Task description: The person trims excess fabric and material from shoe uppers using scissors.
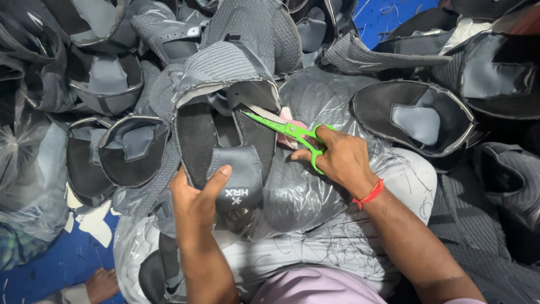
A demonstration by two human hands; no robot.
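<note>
A grey and black shoe upper (pixel 222 112) lies open on a plastic-wrapped bundle in my lap. My left hand (pixel 197 194) grips its near end, thumb pressed on the dark tongue (pixel 239 174) that carries a white logo. My right hand (pixel 340 157) holds green-handled scissors (pixel 284 128), fingers through the loops. The blades point left, their tip touching the upper's inner edge. A red thread band circles my right wrist.
Many more grey and black shoe uppers (pixel 419 115) are heaped all around, left, back and right. A clear plastic bag (pixel 304 191) strewn with thread clippings covers my lap. Blue floor (pixel 62 264) shows at lower left, with a bare foot (pixel 101 284).
</note>
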